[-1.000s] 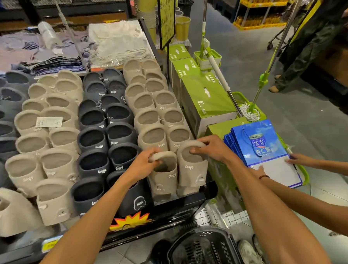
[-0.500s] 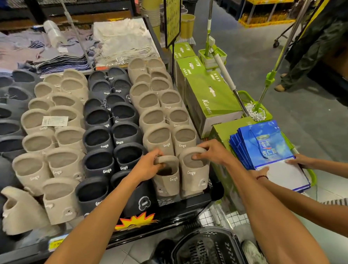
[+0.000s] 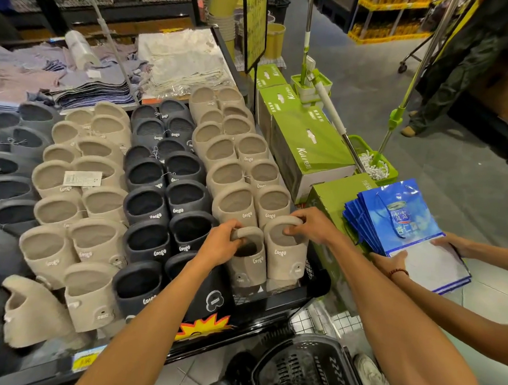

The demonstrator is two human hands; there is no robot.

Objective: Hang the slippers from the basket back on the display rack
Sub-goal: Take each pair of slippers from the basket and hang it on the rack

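While a beige pair stands at the rack's near right corner, the step in hand is seating that pair on the display.

- Left hand (image 3: 219, 245): fingers curled round the upper rim of the left beige slipper (image 3: 249, 264).
- Right hand (image 3: 312, 227): thumb and fingertips pinching the upper rim of the right beige slipper (image 3: 286, 253), which touches its mate at three o'clock.
- Display rack (image 3: 273, 306): stocked beige slippers (image 3: 234, 203) and dark slippers (image 3: 146, 204), in rows running toward twelve o'clock.
- Black basket (image 3: 305, 368): on the floor, six o'clock of the pair; contents not discernible.
- Blue paper bags (image 3: 393, 211): three o'clock, steadied by another person's hand (image 3: 389, 262).

Next move, as judged: press each slipper down until it holds in line with its row, let go, then reach to six o'clock for the basket.
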